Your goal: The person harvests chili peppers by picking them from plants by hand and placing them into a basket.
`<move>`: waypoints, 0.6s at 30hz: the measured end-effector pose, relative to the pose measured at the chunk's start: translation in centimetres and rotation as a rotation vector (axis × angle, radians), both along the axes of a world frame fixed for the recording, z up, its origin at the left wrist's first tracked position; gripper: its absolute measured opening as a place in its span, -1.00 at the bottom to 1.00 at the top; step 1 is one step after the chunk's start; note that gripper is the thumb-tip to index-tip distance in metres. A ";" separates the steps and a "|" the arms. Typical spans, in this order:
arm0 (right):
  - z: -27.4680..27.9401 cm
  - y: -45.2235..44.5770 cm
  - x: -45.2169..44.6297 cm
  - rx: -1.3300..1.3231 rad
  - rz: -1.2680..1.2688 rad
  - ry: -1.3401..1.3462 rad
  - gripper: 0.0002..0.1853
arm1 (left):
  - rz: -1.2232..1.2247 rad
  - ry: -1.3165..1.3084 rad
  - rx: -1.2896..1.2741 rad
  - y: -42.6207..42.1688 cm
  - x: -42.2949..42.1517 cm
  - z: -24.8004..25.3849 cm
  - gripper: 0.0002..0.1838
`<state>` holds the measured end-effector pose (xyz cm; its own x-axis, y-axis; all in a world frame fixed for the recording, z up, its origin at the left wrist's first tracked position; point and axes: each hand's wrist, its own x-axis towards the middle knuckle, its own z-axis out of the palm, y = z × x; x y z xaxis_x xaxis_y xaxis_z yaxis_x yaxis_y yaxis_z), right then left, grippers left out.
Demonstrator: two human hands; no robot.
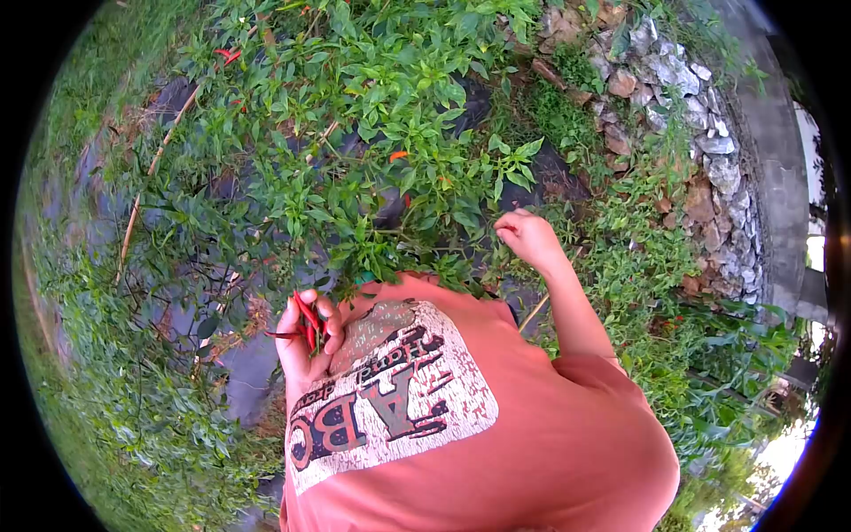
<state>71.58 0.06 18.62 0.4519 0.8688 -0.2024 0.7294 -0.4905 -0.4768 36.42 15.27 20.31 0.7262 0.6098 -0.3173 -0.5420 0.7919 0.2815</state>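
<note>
Several slim red chili peppers (309, 321) lie in my left hand (301, 341), whose fingers are curled round them in front of my shirt. One darker chili sticks out past the fingers to the left. My right hand (530, 241) is raised beside the chili plants (390, 80), its fingers bent in and closed. Whether anything is inside those fingers is hidden. An orange-red chili (398, 155) hangs among the leaves, up and left of my right hand. Farther off, another red chili (229, 56) shows at the upper left.
Dark plastic sheeting (251, 372) covers the ground under the plants. A thin bamboo stake (158, 160) leans at the left. Along the right runs a heap of rocks (722, 168) next to a grey paved strip (773, 133). Low weeds (629, 230) grow between plants and rocks.
</note>
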 end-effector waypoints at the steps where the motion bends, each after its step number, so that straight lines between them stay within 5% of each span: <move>1: -0.3 -0.4 0.3 0.000 -0.002 0.001 -0.88 | 0.008 0.004 -0.016 0.0 0.0 0.0 -0.63; 12: -1.1 0.5 0.6 -0.511 0.092 -0.115 -0.79 | -0.001 0.024 -0.009 0.5 1.0 0.2 -0.63; 18: -2.2 -0.5 1.3 -0.512 0.161 -0.089 -0.78 | -0.001 0.025 -0.011 0.3 1.0 0.2 -0.63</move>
